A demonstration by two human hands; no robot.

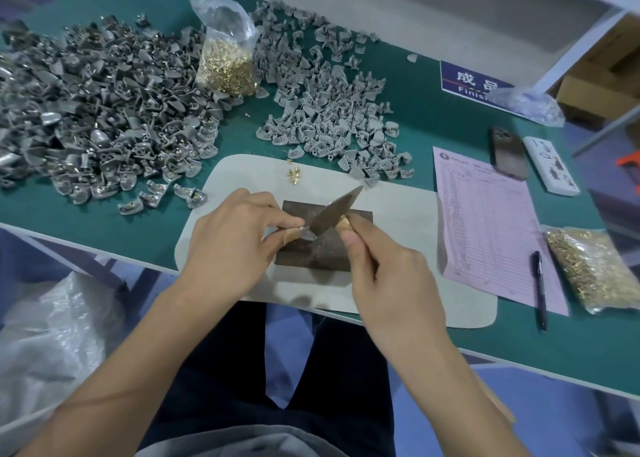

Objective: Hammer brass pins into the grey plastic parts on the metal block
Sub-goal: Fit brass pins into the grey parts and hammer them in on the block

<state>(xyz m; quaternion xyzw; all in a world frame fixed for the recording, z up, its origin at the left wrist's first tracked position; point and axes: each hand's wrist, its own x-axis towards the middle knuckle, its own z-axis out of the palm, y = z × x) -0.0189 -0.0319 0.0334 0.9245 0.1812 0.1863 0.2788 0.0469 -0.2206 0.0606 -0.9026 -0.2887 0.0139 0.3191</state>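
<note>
A dark metal block point(304, 256) lies on a pale mat point(398, 214) at the table's near edge. My left hand point(232, 245) pinches a grey plastic part point(306, 234) down on the block. My right hand point(388, 273) grips a small hammer point(334, 211) by its wooden handle, its blurred metal head tilted just above the part. Several loose brass pins point(293, 174) lie on the mat behind the block. Whether a pin stands in the part is hidden.
A pile of grey parts with pins point(97, 110) lies at left, a pile of bare grey parts point(332, 110) at centre. An open bag of pins point(227, 62) stands between them. A form point(485, 221), pen point(540, 287), phone point(509, 153) and second pin bag point(595, 269) lie at right.
</note>
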